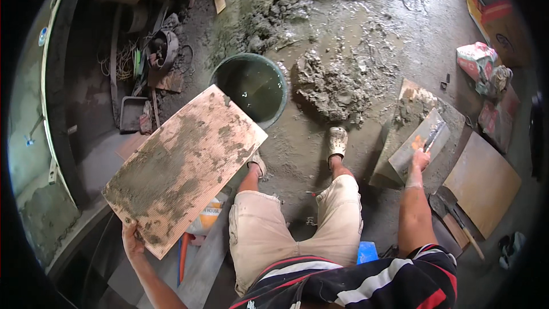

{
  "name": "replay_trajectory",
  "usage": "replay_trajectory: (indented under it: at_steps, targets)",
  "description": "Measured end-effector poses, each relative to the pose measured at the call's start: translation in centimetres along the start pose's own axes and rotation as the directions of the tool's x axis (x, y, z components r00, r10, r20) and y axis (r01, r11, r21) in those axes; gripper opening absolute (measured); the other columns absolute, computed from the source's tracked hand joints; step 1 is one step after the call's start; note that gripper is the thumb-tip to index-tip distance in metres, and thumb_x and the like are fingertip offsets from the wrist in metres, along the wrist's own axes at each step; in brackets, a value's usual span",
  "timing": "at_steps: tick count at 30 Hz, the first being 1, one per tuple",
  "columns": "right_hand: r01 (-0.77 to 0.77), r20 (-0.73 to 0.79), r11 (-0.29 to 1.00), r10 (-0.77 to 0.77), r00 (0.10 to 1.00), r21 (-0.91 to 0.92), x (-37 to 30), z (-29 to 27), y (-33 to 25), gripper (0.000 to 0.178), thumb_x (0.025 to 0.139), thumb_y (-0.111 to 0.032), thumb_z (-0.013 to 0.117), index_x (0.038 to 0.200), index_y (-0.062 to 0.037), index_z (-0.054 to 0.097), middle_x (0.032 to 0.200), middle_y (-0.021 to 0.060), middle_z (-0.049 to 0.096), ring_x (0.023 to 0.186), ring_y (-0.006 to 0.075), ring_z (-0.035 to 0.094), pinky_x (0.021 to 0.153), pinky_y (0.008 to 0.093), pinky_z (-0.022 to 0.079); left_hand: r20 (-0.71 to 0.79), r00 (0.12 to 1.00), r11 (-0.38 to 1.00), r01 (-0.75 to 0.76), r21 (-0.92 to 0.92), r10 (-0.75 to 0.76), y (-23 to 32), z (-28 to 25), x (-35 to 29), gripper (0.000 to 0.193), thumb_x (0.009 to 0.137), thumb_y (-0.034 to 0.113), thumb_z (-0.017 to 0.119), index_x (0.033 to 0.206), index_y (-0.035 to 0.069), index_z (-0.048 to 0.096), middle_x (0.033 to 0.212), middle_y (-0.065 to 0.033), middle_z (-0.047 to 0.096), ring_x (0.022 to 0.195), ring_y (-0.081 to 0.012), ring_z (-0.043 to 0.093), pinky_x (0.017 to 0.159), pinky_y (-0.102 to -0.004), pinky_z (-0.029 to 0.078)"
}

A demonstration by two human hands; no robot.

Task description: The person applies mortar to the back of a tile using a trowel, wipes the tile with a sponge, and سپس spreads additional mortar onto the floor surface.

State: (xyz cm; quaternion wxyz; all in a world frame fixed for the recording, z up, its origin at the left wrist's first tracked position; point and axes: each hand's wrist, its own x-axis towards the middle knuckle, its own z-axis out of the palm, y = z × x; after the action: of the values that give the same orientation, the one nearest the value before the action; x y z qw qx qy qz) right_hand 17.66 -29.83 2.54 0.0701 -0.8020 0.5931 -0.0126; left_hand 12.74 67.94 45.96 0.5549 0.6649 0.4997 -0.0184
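My left hand [132,239] grips the lower corner of a large tile [220,149], its fingers closed at the edge. The tile is held up at a slant, its ribbed, pinkish back facing me and smeared with grey mortar. At the right, my right hand [421,159] is closed on the handle of a rectangular plastering trowel [405,155]. The flat metal trowel is over a mortar-covered board or slab [394,126], with a lump of wet mortar [416,103] beyond it. Whether the trowel touches the slab, I cannot tell.
A round tub of murky water [251,88] stands beyond the tile, partly hidden by it. A heap of wet mortar [337,88] lies on the floor ahead. Another tile [483,183], a wooden-handled tool [472,240] and a crumpled bag [477,63] are at the right.
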Motion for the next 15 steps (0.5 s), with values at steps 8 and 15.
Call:
replay_trajectory:
  at_steps: [8,15]
  targets:
    - [-0.331,0.288,0.885,0.24,0.927,0.328,-4.7,4.1,-3.8,0.034,0.087,-0.027,0.066,0.097,0.0058,0.069,0.088,0.0181,0.074,0.072,0.0299,0.071,0.068,0.0418,0.055,-0.016,0.998,0.998,0.058,-0.025,-0.058,-0.9,-5.0,1.9,0.057,0.092,0.011,0.069,0.144,0.004,0.047,0.129,-0.0125,0.064,0.109,-0.026,0.069,0.087,-0.0426,0.061]
    - [-0.133,0.137,0.985,0.117,0.984,0.111,-3.8,4.8,-4.5,0.044,0.084,-0.035,0.07,0.104,0.0036,0.071,0.095,0.0198,0.074,0.091,0.0339,0.071,0.082,0.0472,0.053,-0.041,0.996,0.997,0.078,-0.009,-0.078,-3.8,-5.0,4.6,0.059,0.091,0.012,0.07,0.145,0.004,0.047,0.13,-0.0107,0.064,0.114,-0.0261,0.065,0.095,-0.0413,0.056]
